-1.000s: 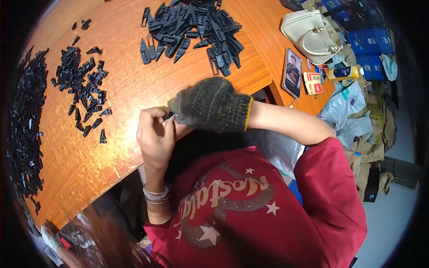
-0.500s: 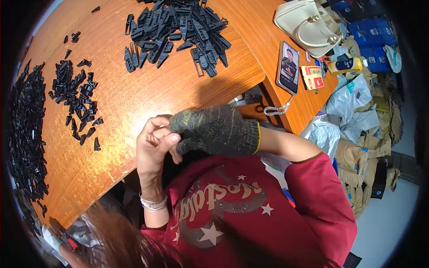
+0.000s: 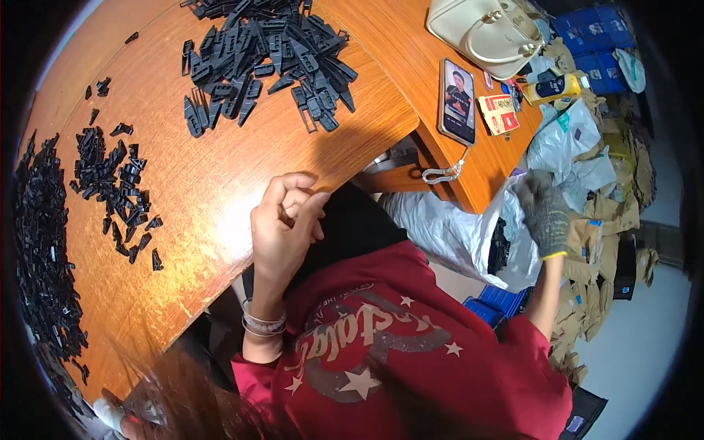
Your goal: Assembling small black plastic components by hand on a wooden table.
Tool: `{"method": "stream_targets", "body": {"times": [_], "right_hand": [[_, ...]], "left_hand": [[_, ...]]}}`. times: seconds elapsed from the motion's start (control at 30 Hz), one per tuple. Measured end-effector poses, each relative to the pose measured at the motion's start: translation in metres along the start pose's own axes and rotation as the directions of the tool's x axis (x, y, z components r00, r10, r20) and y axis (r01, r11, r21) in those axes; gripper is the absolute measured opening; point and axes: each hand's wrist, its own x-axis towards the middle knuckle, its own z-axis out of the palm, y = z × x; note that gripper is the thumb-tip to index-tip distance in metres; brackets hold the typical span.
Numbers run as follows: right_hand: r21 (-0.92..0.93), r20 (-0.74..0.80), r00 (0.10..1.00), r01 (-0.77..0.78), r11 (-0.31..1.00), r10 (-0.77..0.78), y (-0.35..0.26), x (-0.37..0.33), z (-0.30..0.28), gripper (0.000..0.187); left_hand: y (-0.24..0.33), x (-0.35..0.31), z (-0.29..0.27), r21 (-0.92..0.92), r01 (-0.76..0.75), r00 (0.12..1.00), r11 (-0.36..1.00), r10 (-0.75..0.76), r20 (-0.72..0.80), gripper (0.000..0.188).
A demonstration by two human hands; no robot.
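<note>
My bare left hand (image 3: 284, 224), a bracelet on its wrist, is at the table's near edge. Its fingers are curled and the thumb presses against them; whatever they hold, if anything, is hidden. Out to the right, my right hand (image 3: 544, 216) wears a dark knitted glove with a yellow cuff. It is beside the mouth of a white plastic bag (image 3: 440, 224), where black parts (image 3: 500, 246) show inside. The gloved fingers are blurred. Long black plastic pieces (image 3: 268, 62) are heaped on the wooden table (image 3: 213, 165), beyond my left hand.
Small black clips (image 3: 121, 187) lie scattered at the left, beside a larger black pile (image 3: 44, 249). A phone (image 3: 457, 101), a cream handbag (image 3: 488, 33) and a yellow bottle (image 3: 554, 88) rest at the right. Below the bag is a blue crate (image 3: 495, 304).
My right hand has left my left hand and swung right to the white bag. My left hand stays curled near the table edge. The view has shifted slightly.
</note>
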Motion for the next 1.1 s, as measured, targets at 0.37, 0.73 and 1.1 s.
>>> {"method": "stream_targets", "body": {"times": [0.37,0.73,1.1], "right_hand": [[0.163,0.238,0.971,-0.035,0.986,-0.005,0.016,0.036,-0.009,0.03],[0.705,-0.431,0.866,0.499,0.504,-0.253,-0.244,0.23,0.072,0.051],[0.562,-0.575,0.628,0.769,0.304,-0.524,-0.305,0.218,0.084,0.037]], "left_hand": [[0.001,0.0,-0.015,0.195,-0.043,0.999,0.98,0.039,0.022,0.012],[0.019,0.059,-0.003,0.821,-0.516,0.807,0.246,0.46,0.37,0.064],[0.002,0.085,-0.021,0.847,-0.528,0.772,0.054,0.446,0.453,0.063]]}}
